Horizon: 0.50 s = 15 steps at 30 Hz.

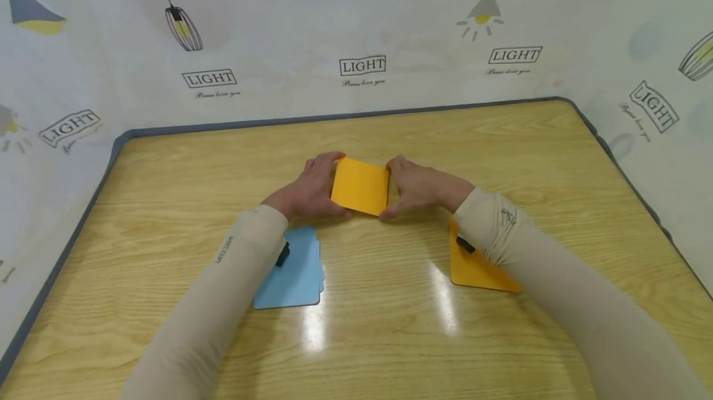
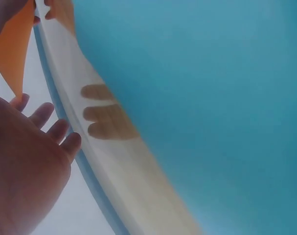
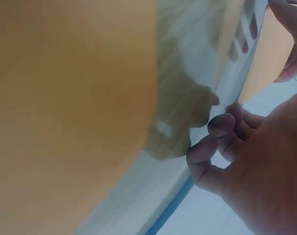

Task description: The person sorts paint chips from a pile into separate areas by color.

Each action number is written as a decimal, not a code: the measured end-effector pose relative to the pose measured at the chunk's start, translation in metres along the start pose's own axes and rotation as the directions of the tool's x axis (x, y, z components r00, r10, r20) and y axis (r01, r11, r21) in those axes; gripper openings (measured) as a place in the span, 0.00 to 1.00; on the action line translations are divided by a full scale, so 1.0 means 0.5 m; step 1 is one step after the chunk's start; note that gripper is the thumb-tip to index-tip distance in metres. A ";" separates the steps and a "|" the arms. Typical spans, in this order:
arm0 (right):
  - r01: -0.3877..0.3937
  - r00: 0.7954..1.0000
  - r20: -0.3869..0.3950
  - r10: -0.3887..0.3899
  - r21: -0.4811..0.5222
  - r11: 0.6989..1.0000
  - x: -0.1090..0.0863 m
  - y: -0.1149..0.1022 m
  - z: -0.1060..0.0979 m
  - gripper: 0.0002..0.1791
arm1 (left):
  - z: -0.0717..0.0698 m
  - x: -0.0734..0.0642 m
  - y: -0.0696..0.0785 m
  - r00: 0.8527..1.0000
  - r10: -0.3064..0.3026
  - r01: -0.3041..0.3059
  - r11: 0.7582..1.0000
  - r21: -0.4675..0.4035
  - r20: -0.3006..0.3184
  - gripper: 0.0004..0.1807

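Between my two hands, in the head view, is an orange square card [image 1: 361, 186] with rounded corners, raised over the table. My left hand [image 1: 314, 189] grips its left side, thumb at the near corner and fingers at the far one. On the opposite side my right hand [image 1: 414, 184] pinches the edge in the same way. The left wrist view catches the orange card [image 2: 13, 54] edge-on, with the left hand's lower fingers spread below it. Curled lower fingers of the right hand [image 3: 256, 161] show beneath the card [image 3: 268, 54] in the right wrist view.
Under my left wrist lies a slightly fanned stack of light blue cards [image 1: 298, 282]. Another orange card [image 1: 473, 270] lies partly hidden beneath my right forearm. The wooden table [image 1: 384, 313] has a grey edge, with a lamp-patterned curtain [image 1: 289, 34] behind and at both sides.
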State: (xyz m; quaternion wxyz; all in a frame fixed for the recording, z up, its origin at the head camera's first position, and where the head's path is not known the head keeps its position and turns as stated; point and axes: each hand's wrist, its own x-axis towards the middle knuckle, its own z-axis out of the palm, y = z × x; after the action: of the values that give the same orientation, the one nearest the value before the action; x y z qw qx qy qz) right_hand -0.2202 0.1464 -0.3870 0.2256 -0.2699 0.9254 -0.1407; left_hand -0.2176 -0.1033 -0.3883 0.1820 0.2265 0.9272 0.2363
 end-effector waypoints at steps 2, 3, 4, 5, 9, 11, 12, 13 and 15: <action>0.004 1.000 -0.005 -0.004 -0.002 1.000 -0.002 0.000 -0.002 0.59 | -0.002 -0.001 0.002 1.000 0.008 -0.007 1.000 0.014 -0.006 0.63; 0.006 1.000 -0.012 -0.006 -0.001 1.000 -0.004 0.000 -0.003 0.59 | -0.004 -0.001 0.004 1.000 0.012 -0.012 1.000 0.020 -0.012 0.63; 0.008 1.000 -0.018 -0.008 0.000 1.000 -0.007 -0.001 -0.006 0.59 | -0.006 -0.002 0.006 1.000 0.017 -0.017 1.000 0.024 -0.017 0.63; 0.012 0.999 -0.030 -0.013 -0.003 1.000 -0.012 0.001 -0.008 0.59 | -0.007 -0.001 0.009 0.999 0.023 -0.023 0.999 0.029 -0.024 0.63; 0.013 0.996 -0.083 -0.012 0.006 1.000 -0.043 0.005 -0.028 0.59 | -0.013 0.000 0.033 0.996 0.063 -0.061 0.998 0.031 -0.067 0.62; 0.011 0.995 -0.100 -0.010 0.015 1.000 -0.064 0.007 -0.041 0.60 | -0.015 -0.004 0.053 0.993 0.075 -0.074 0.997 0.018 -0.087 0.62; 0.008 0.994 -0.106 -0.006 0.024 1.000 -0.076 0.009 -0.047 0.60 | -0.015 -0.006 0.065 0.992 0.080 -0.079 0.997 0.009 -0.095 0.62; 0.008 0.994 -0.112 -0.004 0.034 0.999 -0.088 0.011 -0.054 0.60 | -0.013 -0.009 0.078 0.991 0.083 -0.084 0.996 0.001 -0.104 0.61; 0.008 0.993 -0.117 -0.003 0.044 0.999 -0.111 0.015 -0.064 0.59 | -0.010 -0.014 0.105 0.989 0.089 -0.092 0.996 -0.019 -0.115 0.61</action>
State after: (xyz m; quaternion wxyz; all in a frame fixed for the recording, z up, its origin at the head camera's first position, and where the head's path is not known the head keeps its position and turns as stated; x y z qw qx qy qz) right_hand -0.1974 0.1882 -0.3431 0.1767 -0.2587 0.9330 -0.1772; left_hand -0.1965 -0.0676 -0.3551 0.1205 0.2523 0.9219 0.2683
